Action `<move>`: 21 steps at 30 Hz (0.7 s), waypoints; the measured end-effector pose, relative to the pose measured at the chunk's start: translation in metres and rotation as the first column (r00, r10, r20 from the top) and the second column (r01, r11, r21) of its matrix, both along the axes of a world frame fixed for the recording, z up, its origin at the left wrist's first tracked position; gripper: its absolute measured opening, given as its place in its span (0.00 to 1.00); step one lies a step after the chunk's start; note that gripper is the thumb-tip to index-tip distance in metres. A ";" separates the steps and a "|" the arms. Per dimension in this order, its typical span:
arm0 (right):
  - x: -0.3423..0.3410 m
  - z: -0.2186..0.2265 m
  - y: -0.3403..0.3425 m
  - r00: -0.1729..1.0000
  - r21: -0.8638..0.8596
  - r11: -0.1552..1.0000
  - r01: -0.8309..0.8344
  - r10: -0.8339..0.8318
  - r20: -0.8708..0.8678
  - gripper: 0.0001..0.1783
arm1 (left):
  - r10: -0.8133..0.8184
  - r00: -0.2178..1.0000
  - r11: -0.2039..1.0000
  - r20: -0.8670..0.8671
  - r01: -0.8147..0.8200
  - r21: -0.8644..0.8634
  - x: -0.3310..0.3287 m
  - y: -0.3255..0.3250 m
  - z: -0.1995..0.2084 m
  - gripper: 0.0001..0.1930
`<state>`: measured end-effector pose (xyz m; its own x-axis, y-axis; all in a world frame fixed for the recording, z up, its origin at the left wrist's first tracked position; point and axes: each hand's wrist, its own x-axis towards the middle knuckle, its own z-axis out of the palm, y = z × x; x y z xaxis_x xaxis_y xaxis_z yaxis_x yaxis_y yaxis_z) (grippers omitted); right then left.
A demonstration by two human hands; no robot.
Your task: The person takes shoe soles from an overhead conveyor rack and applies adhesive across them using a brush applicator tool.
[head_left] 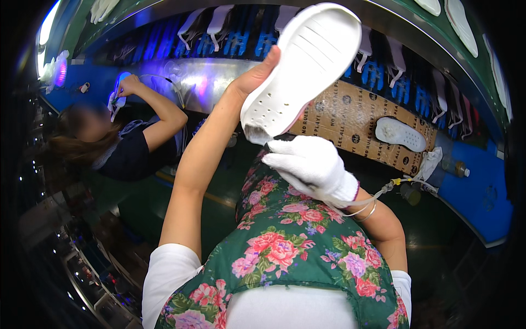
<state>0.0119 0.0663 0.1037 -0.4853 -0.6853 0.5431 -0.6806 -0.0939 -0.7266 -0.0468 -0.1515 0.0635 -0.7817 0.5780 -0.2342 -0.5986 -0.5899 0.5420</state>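
Note:
My bare left hand grips a white clog by its side, thumb along the edge. The clog is raised and tilted, its ridged heel bed upward and its small round holes toward me. Close to the clog's lower, toe end is my right hand, in a white knit glove with the fingers curled together. Something dark shows at its fingertips, too hidden to name. A greyish, translucent patch marks the toe end beside those fingers. A thin cord or tube runs by my right wrist.
A second white clog lies on a cardboard-covered bench. Beyond hangs a row of blue holders with pale strapped pieces. A blue table bears a small bottle. At left, a co-worker holds a white piece under violet light.

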 end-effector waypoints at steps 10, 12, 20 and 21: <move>0.000 -0.007 0.003 0.996 0.124 0.992 0.020 -0.009 -0.090 0.18 | -0.287 0.951 0.536 0.112 0.256 -0.804 -0.018 0.007 0.018 0.47; -0.004 -0.004 0.002 0.997 0.047 0.998 -0.039 0.036 0.068 0.17 | -0.322 0.938 0.569 0.128 0.300 -0.765 -0.016 0.012 0.026 0.47; -0.015 -0.001 0.007 0.988 0.048 0.999 -0.017 0.009 0.155 0.14 | -0.544 0.834 0.361 0.090 0.329 -0.873 -0.026 0.013 0.035 0.53; -0.014 -0.001 0.007 0.969 0.007 0.999 -0.051 0.048 0.243 0.13 | -0.573 0.818 0.255 0.057 0.243 -0.936 -0.027 0.014 0.034 0.55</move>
